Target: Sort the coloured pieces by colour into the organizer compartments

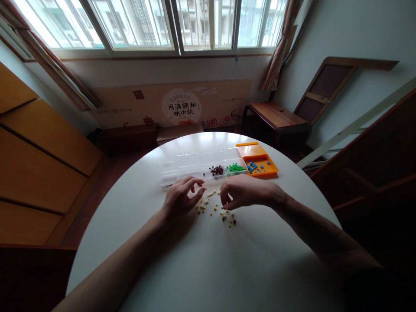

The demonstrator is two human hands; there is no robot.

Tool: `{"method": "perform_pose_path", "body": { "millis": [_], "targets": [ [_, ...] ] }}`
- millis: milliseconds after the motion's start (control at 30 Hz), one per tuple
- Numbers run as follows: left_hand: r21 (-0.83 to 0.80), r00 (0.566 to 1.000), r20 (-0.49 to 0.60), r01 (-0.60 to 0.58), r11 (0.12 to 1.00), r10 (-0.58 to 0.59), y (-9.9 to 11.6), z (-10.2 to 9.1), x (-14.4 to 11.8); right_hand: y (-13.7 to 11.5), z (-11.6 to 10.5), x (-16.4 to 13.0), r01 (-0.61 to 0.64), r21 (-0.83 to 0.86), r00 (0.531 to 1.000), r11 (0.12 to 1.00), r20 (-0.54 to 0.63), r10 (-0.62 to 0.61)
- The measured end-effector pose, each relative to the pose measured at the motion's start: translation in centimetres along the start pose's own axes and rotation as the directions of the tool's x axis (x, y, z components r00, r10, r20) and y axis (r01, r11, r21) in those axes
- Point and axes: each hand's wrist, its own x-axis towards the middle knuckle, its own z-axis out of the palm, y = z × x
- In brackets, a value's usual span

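Observation:
Several small yellow pieces [212, 207] lie scattered on a round white table [208, 260], with a few dark ones among them. My left hand [182, 197] rests over their left side, fingers curled and tips touching the table. My right hand [243, 190] hovers over their right side with fingers bent down in a pinch; whether it holds a piece is hidden. Just beyond the hands stands a clear compartment box [195, 167] holding brown pieces [217, 170] and green pieces [235, 167].
An orange tray [260, 162] with blue and red pieces adjoins the clear box on the right. Behind the table are a low wooden stool [276, 117], a cardboard panel under the window, wooden cabinets at left and leaning boards at right.

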Motion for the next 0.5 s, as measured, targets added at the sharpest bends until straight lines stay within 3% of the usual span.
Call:
{"method": "perform_pose_path", "body": {
  "millis": [167,333,400,500],
  "targets": [
    [-0.007,1.0,-0.002,0.0,1.0,0.0,-0.4,0.0,-0.1,2.9,-0.2,1.5,0.104,0.114,0.97,0.988,-0.233,-0.075],
    [-0.014,1.0,0.008,-0.003,1.0,0.003,-0.3,-0.1,-0.2,4.9,1.0,2.9,-0.006,0.094,0.814,0.996,-0.577,0.06],
    [-0.012,1.0,0.012,-0.003,1.0,0.003,-0.2,-0.1,-0.2,5.5,1.4,3.0,-0.045,0.091,0.786,0.995,-0.611,0.092],
    [-0.008,1.0,0.015,-0.006,1.0,0.006,-0.1,0.0,-0.1,6.1,1.7,2.7,-0.104,0.057,0.808,0.993,-0.577,0.118]
  ]
}}
